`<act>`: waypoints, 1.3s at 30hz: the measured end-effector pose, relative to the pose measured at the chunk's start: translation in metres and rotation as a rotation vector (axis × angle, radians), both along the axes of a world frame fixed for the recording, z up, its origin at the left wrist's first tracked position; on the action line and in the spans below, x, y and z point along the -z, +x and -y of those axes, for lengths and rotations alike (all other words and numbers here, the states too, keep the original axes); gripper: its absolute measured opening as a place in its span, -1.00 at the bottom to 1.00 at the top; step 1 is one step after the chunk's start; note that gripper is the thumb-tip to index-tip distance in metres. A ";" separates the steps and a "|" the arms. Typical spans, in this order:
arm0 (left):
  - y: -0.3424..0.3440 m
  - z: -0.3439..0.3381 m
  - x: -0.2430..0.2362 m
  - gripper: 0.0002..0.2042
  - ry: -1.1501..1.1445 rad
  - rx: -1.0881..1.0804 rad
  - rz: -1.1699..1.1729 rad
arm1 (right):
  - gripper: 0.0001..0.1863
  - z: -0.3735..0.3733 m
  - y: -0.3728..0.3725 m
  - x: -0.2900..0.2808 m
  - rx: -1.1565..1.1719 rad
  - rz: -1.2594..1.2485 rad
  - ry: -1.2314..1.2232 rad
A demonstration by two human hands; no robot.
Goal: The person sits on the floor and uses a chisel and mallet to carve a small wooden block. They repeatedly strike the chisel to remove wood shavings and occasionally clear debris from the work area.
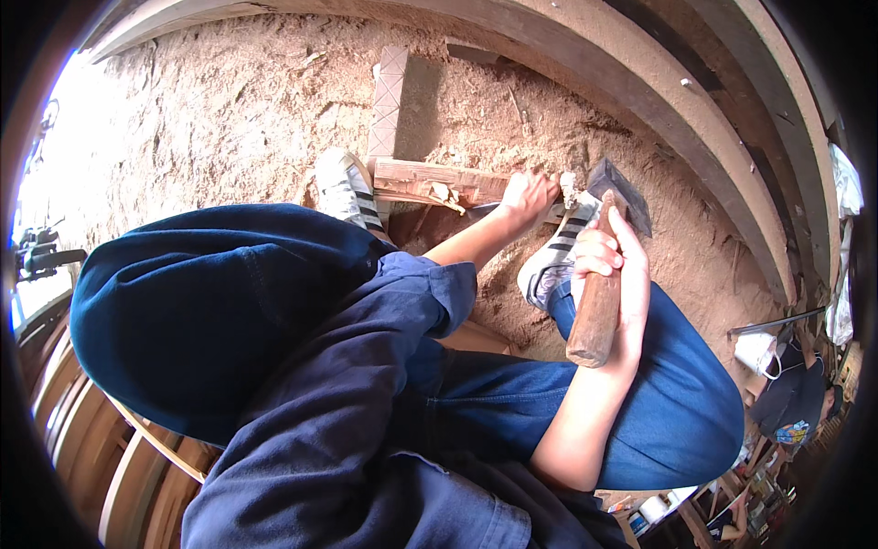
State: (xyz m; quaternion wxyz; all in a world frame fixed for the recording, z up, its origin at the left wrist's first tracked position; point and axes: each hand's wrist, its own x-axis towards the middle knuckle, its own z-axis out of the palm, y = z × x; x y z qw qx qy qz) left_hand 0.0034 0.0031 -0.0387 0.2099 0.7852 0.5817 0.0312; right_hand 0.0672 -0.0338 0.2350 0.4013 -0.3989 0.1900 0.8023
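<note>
My left hand (529, 198) is closed around a chisel, its grip mostly hidden by my fingers. The flat, shiny blade (483, 211) points left beside a reddish wooden beam (412, 179), and a frayed pale butt (569, 189) sticks out on the right. A curled wood chip (445, 196) rests on the beam. My right hand (615, 256) grips a hammer with a thick wooden handle (596, 316). The hammer's dark, blocky head (626, 198) is just right of the chisel butt; whether they touch I cannot tell.
Shoes with black stripes (346, 194) flank the beam. Another timber (389, 101) extends away over the sawdust-covered ground (247, 119). Long curved-looking planks (658, 101) run along the far right side. A person in dark clothing (788, 398) is at the right edge; stacked wood (137, 476) is lower left.
</note>
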 end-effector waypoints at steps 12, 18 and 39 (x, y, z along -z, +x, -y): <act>0.007 0.005 -0.043 -0.68 0.164 -0.041 0.232 | -0.78 0.002 0.016 0.015 0.045 0.041 0.060; 0.005 0.015 -0.059 -0.77 0.330 -0.008 0.187 | -0.75 0.010 0.016 0.018 0.041 0.052 0.131; 0.033 0.023 -0.076 -0.85 -0.121 -0.052 0.302 | -0.81 0.037 0.038 0.008 -0.040 -0.067 0.237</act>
